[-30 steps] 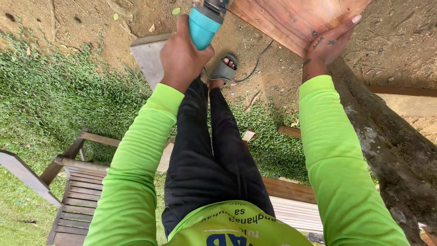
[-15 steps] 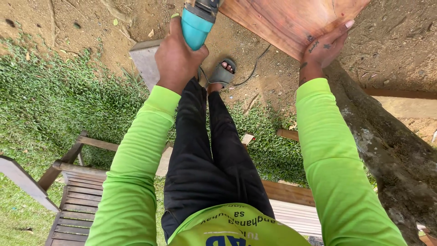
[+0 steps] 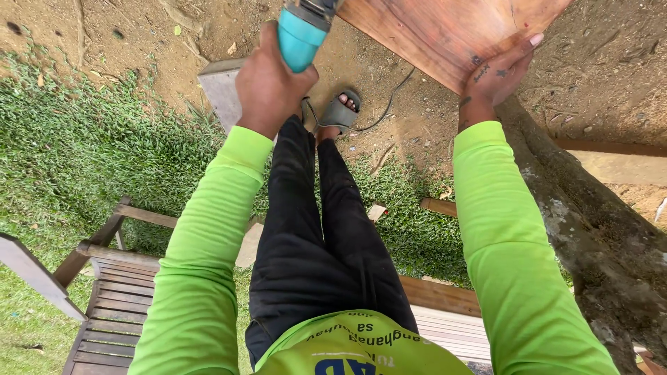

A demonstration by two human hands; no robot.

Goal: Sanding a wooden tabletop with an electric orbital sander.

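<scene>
Wooden board (image 3: 445, 35), reddish, rigid and likely fairly heavy, is seen at the top centre-right of the frame, tilted, its lower corner braced by the right hand (image 3: 495, 73) laid flat against the face with fingers spread, not wrapped. Hold is best taken at that corner or edge; the sanded face may be slick. A teal power tool (image 3: 300, 38) at top centre is gripped tightly by the left hand (image 3: 269, 83); its cord (image 3: 389, 97) trails over the dirt.

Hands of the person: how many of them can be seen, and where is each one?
2. The left hand grips the turquoise power tool at top centre. The right hand lies flat on the reddish wooden board at top right.
</scene>
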